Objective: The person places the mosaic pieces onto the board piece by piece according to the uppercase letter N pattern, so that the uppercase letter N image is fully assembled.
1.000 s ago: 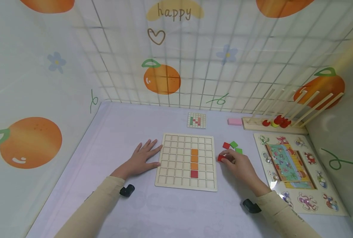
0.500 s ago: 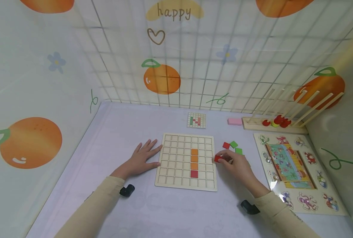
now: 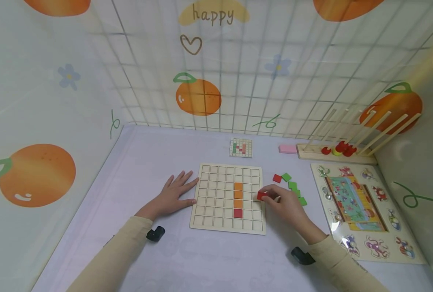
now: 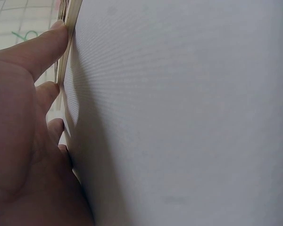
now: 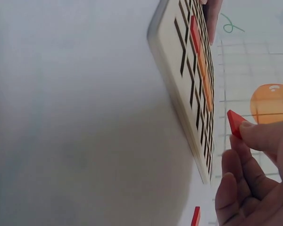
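A wooden grid board [image 3: 216, 194] lies on the table, with several orange tiles [image 3: 238, 195] and one red tile [image 3: 238, 213] set in one column. My right hand [image 3: 287, 205] pinches another red tile [image 3: 261, 196] between thumb and fingertips, over the board's right edge. In the right wrist view this pinched red tile [image 5: 235, 123] is tilted and raised above the table. My left hand [image 3: 173, 196] lies flat with fingers spread, its thumb and a fingertip touching the board's left edge. The left wrist view shows the thumb [image 4: 42, 49] against that edge.
Right of the board lie a loose red tile [image 3: 277, 178] and several green tiles [image 3: 292, 185]. Behind it sit a small pattern card [image 3: 241, 147] and a pink block [image 3: 287, 149]. A peg rack [image 3: 311, 153] and a picture puzzle board [image 3: 333, 239] stand at the right.
My right hand has moved left with the red tile, from beside the board to over its right edge, uncovering more green tiles. The left hand has stayed in place.
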`<act>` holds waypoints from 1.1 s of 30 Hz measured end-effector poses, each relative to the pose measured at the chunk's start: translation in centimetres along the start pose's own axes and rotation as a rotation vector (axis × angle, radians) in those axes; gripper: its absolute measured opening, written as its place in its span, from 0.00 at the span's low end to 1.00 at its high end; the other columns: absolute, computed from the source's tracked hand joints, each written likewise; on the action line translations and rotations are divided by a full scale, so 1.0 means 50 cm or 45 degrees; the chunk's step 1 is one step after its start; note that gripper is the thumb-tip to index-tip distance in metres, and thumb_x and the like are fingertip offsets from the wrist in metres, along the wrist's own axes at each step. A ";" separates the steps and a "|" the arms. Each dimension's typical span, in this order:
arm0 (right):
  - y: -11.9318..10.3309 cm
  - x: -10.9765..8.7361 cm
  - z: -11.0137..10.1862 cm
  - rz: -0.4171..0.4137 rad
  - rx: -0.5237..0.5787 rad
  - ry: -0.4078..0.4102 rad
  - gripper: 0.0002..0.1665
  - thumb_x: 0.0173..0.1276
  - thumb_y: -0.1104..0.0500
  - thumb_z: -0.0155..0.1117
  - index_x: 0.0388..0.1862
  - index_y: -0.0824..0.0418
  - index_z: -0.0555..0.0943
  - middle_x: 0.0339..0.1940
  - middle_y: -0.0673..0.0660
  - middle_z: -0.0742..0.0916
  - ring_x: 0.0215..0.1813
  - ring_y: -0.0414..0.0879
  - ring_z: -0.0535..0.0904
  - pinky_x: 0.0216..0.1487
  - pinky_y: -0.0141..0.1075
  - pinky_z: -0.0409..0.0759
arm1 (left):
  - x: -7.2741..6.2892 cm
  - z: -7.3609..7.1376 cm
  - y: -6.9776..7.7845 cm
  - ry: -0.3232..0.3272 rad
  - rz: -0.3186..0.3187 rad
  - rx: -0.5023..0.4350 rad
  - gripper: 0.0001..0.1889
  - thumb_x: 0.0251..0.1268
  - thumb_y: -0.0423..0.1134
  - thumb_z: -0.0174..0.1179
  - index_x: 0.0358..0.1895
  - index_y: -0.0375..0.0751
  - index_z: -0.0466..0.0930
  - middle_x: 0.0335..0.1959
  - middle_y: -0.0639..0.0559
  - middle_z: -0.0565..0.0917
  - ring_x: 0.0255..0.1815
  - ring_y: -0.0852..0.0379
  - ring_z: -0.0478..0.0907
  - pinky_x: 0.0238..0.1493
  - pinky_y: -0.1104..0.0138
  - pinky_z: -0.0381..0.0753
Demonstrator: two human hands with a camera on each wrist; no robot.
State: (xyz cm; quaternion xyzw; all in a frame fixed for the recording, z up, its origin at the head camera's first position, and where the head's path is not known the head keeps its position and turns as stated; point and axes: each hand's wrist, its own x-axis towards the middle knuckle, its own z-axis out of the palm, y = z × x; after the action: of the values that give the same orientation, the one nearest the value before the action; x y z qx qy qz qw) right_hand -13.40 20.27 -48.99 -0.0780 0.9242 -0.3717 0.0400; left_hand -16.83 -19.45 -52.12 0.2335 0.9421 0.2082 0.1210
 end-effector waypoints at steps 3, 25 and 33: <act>-0.007 -0.002 0.004 -0.003 0.011 -0.007 0.12 0.69 0.57 0.73 0.50 0.49 0.86 0.36 0.45 0.88 0.37 0.44 0.79 0.39 0.35 0.83 | 0.001 0.002 -0.002 -0.001 0.000 -0.006 0.41 0.71 0.65 0.56 0.82 0.59 0.52 0.85 0.52 0.44 0.85 0.47 0.34 0.80 0.47 0.28; -0.038 -0.004 0.048 -0.117 0.086 -0.063 0.12 0.67 0.57 0.75 0.48 0.49 0.86 0.34 0.43 0.87 0.34 0.40 0.79 0.36 0.32 0.82 | -0.001 -0.002 0.003 0.027 0.028 -0.010 0.41 0.70 0.63 0.58 0.82 0.55 0.55 0.84 0.48 0.46 0.84 0.44 0.36 0.80 0.43 0.30; -0.058 -0.001 0.067 -0.095 0.101 -0.098 0.12 0.67 0.58 0.75 0.48 0.48 0.86 0.34 0.42 0.87 0.34 0.41 0.78 0.37 0.32 0.81 | -0.001 -0.002 0.004 0.027 0.025 -0.007 0.41 0.70 0.63 0.59 0.82 0.55 0.56 0.84 0.48 0.47 0.84 0.44 0.36 0.80 0.43 0.31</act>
State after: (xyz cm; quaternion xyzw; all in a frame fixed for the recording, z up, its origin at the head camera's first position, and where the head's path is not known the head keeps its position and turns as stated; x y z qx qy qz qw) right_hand -12.58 15.93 -49.40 -0.1249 0.9030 -0.4059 0.0648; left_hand -16.73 -19.33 -51.94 0.2404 0.9403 0.2145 0.1097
